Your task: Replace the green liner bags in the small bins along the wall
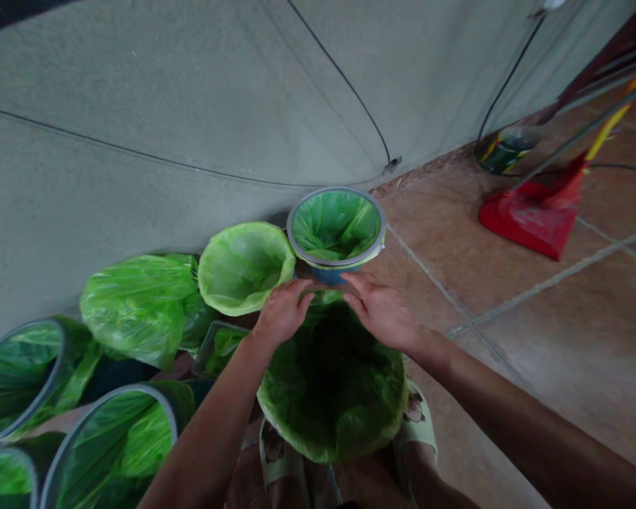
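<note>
Just in front of my feet stands a bin with a green bin liner (pixel 331 424) folded over its rim. At its far edge, my left hand (pixel 283 311) holds the liner, thumb on the inner side and fingers over the outside. My right hand (pixel 379 311) grips the same far edge a little to the right, in the same manner. The inside of the bin is dark. Right behind it is a blue bin with a grey ring (pixel 381 219) over its green liner. A bin lined in yellow-green (pixel 246 268) stands to the left of that one.
More lined bins with grey rings (pixel 172 413) crowd the lower left, near a bin covered by a bulging green bag (pixel 138 304). A red dustpan (pixel 535 219) and a dark can (pixel 509 150) are at the right. Cables run along the grey wall (pixel 217 85).
</note>
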Available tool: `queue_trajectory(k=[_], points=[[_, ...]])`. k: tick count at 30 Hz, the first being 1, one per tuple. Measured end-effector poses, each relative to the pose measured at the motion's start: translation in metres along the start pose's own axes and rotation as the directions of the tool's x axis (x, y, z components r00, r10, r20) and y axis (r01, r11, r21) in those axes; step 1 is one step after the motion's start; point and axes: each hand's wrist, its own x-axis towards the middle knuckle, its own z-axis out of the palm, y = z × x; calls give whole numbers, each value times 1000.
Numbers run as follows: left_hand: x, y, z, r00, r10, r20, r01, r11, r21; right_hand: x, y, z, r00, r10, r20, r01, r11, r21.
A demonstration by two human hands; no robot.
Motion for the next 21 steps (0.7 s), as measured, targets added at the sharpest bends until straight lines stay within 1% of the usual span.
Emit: queue_trajectory(k=[1, 3, 5, 7, 11, 13, 15, 17, 18, 21], points=[[3, 1, 5, 1000, 1, 29, -2, 999, 44, 15, 0, 7, 998, -52, 47, 52, 999, -9], [7, 0, 13, 995, -26, 96, 13, 991, 134, 36, 2, 23, 974, -113, 195, 117, 993, -8], [6, -3, 18, 987, -69, 143, 40, 980, 196, 45, 5, 36, 937, -137, 322, 146, 989, -3], [5, -7, 20, 982, -79, 174, 42, 977, 210, 46, 9, 42, 918, -117, 379, 131, 991, -12], [4, -12, 16, 972, -78, 222, 30, 977, 211, 44, 11, 38, 920, -41, 390, 57, 998, -30], [4, -15, 12, 968, -106, 226, 51, 971, 235, 42, 12, 33, 926, -3, 377, 26, 998, -58], [1, -20, 8, 969, -129, 208, 78, 968, 238, 38, 13, 30, 937, 72, 343, -34, 993, -116], [-4, -25, 2, 976, -130, 174, 95, 976, 196, 28, 16, 26, 938, 188, 292, -141, 975, -172], [-7, -27, 0, 980, -128, 153, 103, 981, 165, 20, 18, 25, 928, 256, 269, -209, 959, -190], [-16, -31, -9, 983, -148, 106, 140, 987, 75, -15, 20, 23, 876, 427, 223, -392, 901, -185]])
